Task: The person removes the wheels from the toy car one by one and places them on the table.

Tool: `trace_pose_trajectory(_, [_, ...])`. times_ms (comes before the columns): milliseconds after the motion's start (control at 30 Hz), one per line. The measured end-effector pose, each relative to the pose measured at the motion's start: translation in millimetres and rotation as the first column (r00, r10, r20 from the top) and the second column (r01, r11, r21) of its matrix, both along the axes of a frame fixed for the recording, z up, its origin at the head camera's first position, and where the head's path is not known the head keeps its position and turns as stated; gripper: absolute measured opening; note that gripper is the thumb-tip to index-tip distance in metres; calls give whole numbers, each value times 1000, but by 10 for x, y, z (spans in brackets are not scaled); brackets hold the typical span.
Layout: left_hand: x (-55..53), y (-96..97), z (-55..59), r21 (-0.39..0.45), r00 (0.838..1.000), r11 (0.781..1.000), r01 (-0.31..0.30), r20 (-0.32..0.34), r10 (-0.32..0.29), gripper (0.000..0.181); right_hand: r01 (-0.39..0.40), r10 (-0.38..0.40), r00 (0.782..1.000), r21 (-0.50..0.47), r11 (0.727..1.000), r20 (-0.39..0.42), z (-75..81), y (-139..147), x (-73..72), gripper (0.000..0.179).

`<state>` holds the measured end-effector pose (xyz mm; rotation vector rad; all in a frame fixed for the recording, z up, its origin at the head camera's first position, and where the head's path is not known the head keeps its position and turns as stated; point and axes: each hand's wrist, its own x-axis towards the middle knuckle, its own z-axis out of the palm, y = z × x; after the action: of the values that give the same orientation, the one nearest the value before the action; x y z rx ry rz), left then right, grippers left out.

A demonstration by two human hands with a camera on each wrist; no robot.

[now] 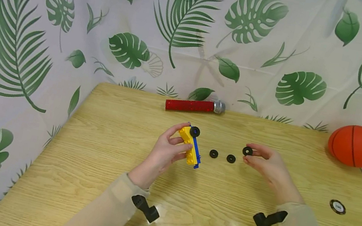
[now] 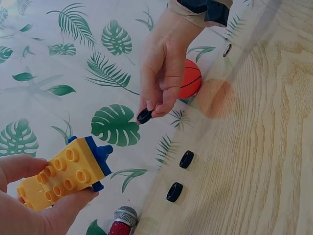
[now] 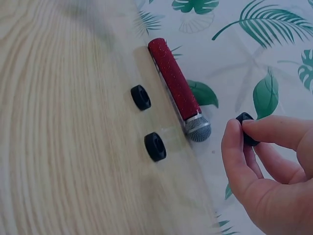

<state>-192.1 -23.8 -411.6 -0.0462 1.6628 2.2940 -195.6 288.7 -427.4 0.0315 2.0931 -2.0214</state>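
Observation:
My left hand [image 1: 168, 148] grips a toy car [image 1: 192, 153] built of yellow studded bricks on a blue base, held up over the table. One black wheel [image 1: 194, 131] sits on the car's far end, and the blue side faces right. In the left wrist view the car's yellow studs [image 2: 69, 183] face the camera, thumb and fingers on either side. Between thumb and fingertips my right hand [image 1: 271, 167] pinches a loose black wheel [image 1: 247, 151]. Two more black wheels, a left one [image 1: 213, 154] and a right one [image 1: 231, 159], lie flat on the table between the hands.
A red microphone [image 1: 189, 106] with a silver head lies along the table's back edge. At the back right sits an orange basketball [image 1: 357, 146]. A black-rimmed round chip [image 1: 337, 207] lies on the wooden table [image 1: 82, 176] at right. Leaf-patterned cloth [image 1: 189, 66] hangs behind.

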Motion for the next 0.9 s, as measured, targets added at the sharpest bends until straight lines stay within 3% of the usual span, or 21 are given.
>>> trace_pose_trajectory(167, [-7, -6, 0, 3, 1000, 1000, 9, -3, -9, 62, 19, -17, 1000, -93, 996, 18, -91, 91, -25, 50])
trace_pose_trajectory(433, [-8, -11, -9, 5, 1000, 1000, 11, 0, -11, 63, 39, -36, 997, -39, 998, 65, -207, 152, -37, 62])
trace_pose_trajectory(667, [-4, -18, -17, -13, 1000, 1000, 7, 14, -7, 63, 45, -36, 993, -82, 996, 108, -368, 200, -79, 63])
trace_pose_trajectory(900, [-6, -25, -6, -13, 1000, 1000, 4, 5, -4, 63, 72, -55, 986, -103, 992, 158, -394, 200, -99, 63])
